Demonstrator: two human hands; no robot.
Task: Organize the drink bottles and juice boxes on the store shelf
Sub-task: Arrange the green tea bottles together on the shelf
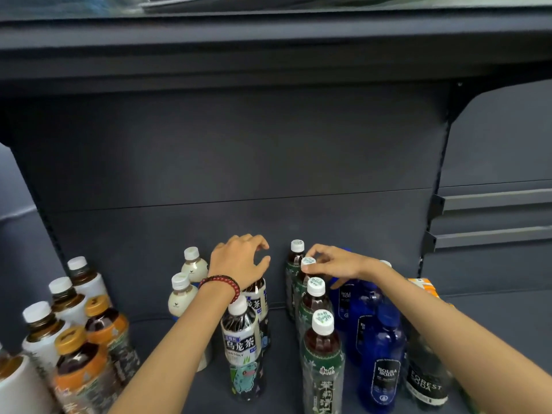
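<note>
Left hand curls over a dark tea bottle with a white label. Its top is hidden, so I cannot tell if it grips. Right hand pinches the white cap of a green-label plastic tea bottle on the grey shelf. It looks full, so probably heavy and slippery; better to hold the neck. An orange juice box is mostly hidden.

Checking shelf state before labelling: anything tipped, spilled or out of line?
Nothing spilled or toppled; every visible bottle stands upright. One outlier: an orange juice carton sits alone at the right rear, past the blue plastic soda bottles, mostly hidden by the right forearm, so its lean is unclear.
</note>
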